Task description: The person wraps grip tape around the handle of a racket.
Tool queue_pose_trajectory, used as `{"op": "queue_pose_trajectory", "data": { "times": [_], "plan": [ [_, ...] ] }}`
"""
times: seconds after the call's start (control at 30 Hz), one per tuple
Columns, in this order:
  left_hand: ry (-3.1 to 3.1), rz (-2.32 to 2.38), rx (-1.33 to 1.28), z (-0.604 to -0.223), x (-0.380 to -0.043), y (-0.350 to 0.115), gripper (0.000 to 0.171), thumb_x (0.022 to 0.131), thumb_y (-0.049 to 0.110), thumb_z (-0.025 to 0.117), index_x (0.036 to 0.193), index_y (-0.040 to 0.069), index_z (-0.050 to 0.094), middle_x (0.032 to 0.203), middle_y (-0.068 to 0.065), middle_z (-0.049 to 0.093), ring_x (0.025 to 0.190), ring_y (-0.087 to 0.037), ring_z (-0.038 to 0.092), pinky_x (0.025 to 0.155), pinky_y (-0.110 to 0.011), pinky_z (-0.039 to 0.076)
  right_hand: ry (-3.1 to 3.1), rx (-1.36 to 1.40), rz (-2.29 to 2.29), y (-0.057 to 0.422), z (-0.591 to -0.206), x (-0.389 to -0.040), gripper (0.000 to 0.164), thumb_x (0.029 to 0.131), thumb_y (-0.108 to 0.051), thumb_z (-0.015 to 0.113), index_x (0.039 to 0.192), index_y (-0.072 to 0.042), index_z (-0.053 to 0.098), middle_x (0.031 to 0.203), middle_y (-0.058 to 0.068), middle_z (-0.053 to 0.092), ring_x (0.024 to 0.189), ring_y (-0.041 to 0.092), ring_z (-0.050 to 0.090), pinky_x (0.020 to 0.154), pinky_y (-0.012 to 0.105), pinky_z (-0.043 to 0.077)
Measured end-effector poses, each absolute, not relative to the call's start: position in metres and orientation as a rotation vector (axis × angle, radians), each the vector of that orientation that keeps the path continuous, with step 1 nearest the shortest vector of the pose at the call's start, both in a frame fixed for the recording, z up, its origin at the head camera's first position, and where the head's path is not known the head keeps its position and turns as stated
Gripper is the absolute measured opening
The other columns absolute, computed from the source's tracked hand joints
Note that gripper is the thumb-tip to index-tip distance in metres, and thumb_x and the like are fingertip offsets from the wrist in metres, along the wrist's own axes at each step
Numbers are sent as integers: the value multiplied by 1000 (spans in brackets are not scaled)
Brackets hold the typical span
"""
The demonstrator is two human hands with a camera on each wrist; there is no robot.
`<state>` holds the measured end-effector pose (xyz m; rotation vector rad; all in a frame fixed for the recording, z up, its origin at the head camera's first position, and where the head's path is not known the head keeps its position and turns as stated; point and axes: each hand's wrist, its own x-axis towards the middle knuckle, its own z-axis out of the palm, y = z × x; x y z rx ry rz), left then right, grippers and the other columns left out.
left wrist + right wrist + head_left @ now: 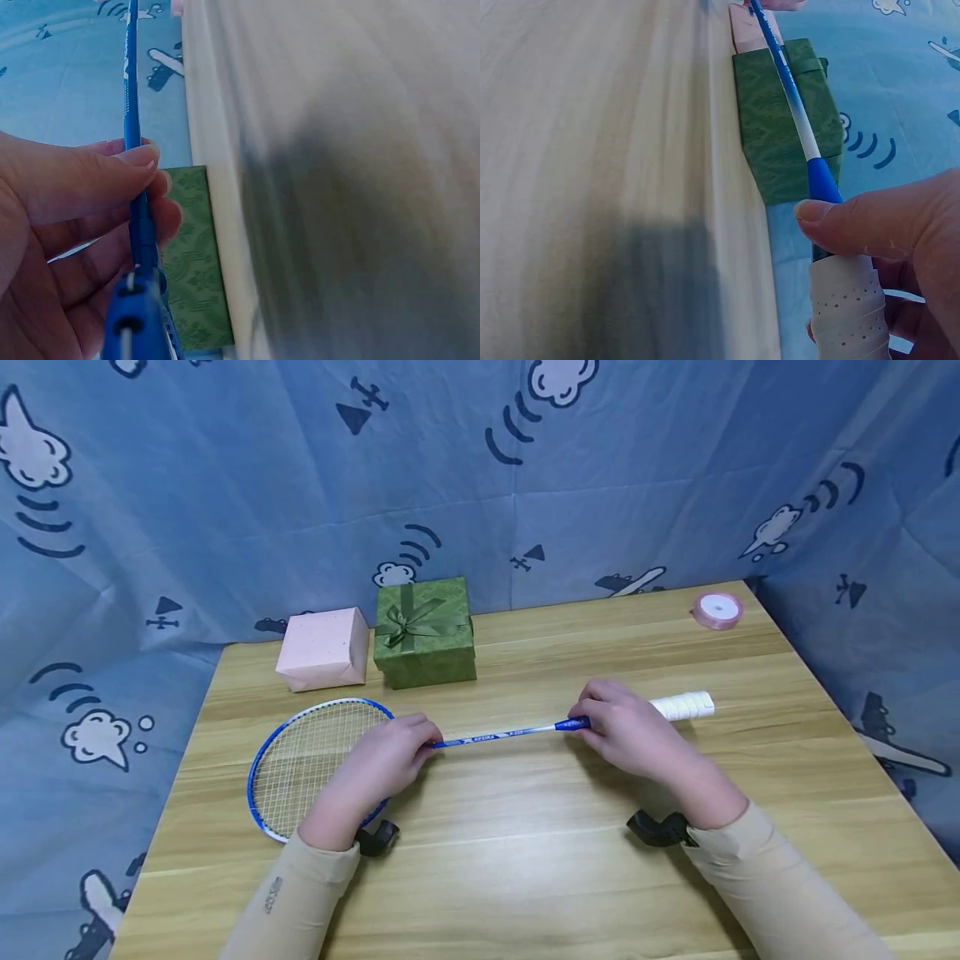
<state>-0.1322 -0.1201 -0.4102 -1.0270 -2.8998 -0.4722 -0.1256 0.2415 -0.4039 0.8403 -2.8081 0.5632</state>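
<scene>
A blue and white badminton racket (495, 737) spans the space between both hands, its strung head at the left and its white wrapped handle (686, 705) at the right. My left hand (390, 752) pinches the shaft near the head, thumb against fingers, as the left wrist view shows. At the other end, my right hand (626, 727) grips the blue cone (821, 180) just above the white grip wrap (847, 307). In the head view my left hand and forearm cover part of the racket head's right side.
Behind the racket, a pink wrapped box (322, 647) stands beside a green gift box (423, 635) with a bow. A pink ribbon roll (717, 610) lies at the table's back right corner. Blue patterned cloth (450, 468) hangs behind the wooden table (510, 877).
</scene>
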Motion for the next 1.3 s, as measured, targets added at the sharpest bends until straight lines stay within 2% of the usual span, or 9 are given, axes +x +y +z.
{"op": "queue_pose_trajectory", "data": {
  "times": [0.57,1.0,1.3],
  "plan": [
    [-2949,-500,-1060,-425,-134,-116,10,95,13,75,101,20,75,100,7,70,90,-13,70,82,-35,58,-2876,795,581,245,-424,-125,17,84,-8,85,99,-8,77,94,-1,62,87,19,56,77,38,50],
    [-2949,-485,-1059,-427,-134,-116,9,94,13,77,99,21,75,98,8,68,88,-12,69,80,-35,58,-2877,805,590,245,-430,-125,18,84,-9,86,99,-9,77,93,-2,63,86,18,58,80,42,49],
    [-2947,-472,-1053,-428,-133,-115,8,93,14,78,95,20,73,95,8,66,85,-13,68,76,-35,57,-2891,812,580,245,-431,-124,18,82,-9,87,98,-9,78,92,-2,63,86,17,57,77,41,49]
  ]
}}
